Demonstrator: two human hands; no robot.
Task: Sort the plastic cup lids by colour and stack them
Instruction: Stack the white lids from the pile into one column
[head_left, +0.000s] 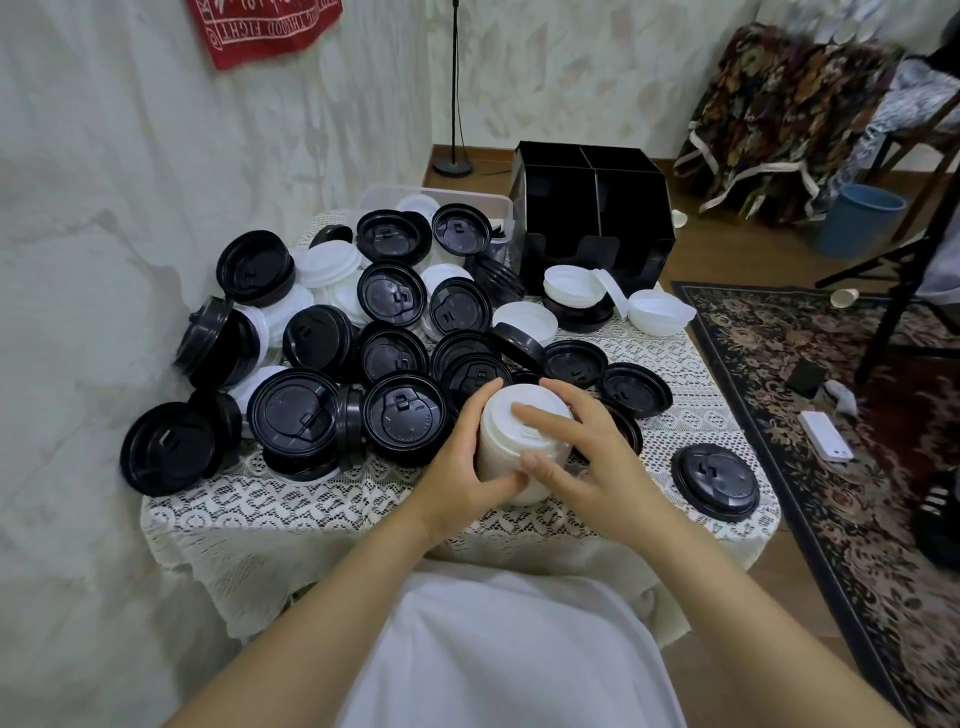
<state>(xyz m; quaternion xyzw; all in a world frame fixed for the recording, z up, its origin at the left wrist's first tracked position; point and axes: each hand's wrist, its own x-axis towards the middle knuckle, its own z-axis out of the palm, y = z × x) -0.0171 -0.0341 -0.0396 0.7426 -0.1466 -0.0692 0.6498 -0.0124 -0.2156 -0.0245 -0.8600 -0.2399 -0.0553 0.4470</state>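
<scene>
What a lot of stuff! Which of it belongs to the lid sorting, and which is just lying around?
Part of the job:
- white stack, gripped by left hand and right hand
- black lids
- loose white lids
- black organiser, probably

Just lying about:
- blue bin
- paper cup on the carpet
- red cloth
- lamp stand

Both hands, left hand (462, 462) and right hand (587, 462), grip white lid stack (506, 441) beside black lids (405, 426)

Two hands (462, 462) (587, 462), one gripped white stack (501, 441), fifteen-plus black lids (405, 421), one organizer (592, 208).
</scene>
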